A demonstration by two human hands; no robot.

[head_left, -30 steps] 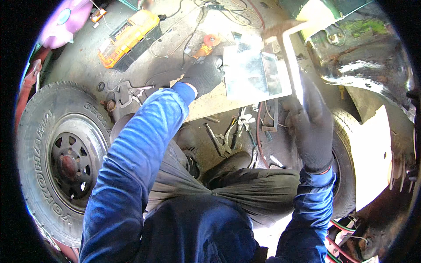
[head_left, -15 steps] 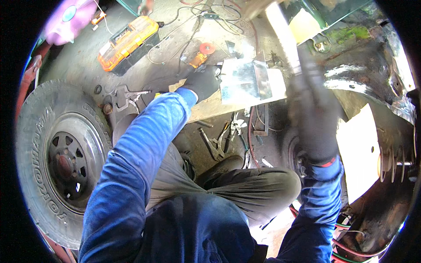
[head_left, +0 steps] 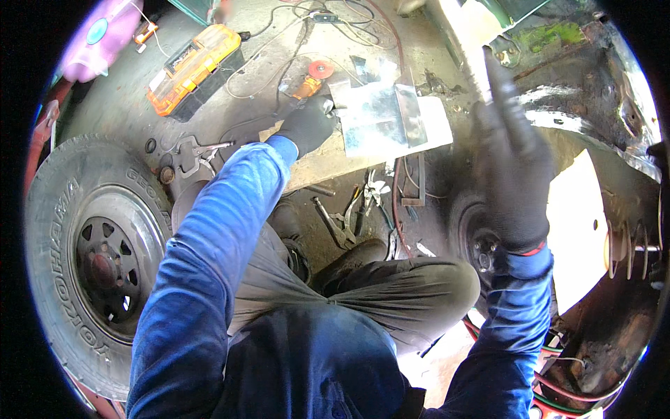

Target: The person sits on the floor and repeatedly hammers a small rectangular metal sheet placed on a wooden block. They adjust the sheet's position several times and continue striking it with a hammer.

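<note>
A vehicle workshop: a wheel stands at the floor's left edge, a toolbox beyond, apparently rusty bodywork opposite.

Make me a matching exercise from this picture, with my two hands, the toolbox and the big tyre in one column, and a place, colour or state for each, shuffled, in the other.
Column one:
1. Left hand
2. Right hand
3. Toolbox
4. Big tyre

Column two:
A. Orange and black
B. At the shiny sheet's left edge
C. Far left
D. Gripping a long handle

Pairs: 1-B, 2-D, 3-A, 4-C
</note>
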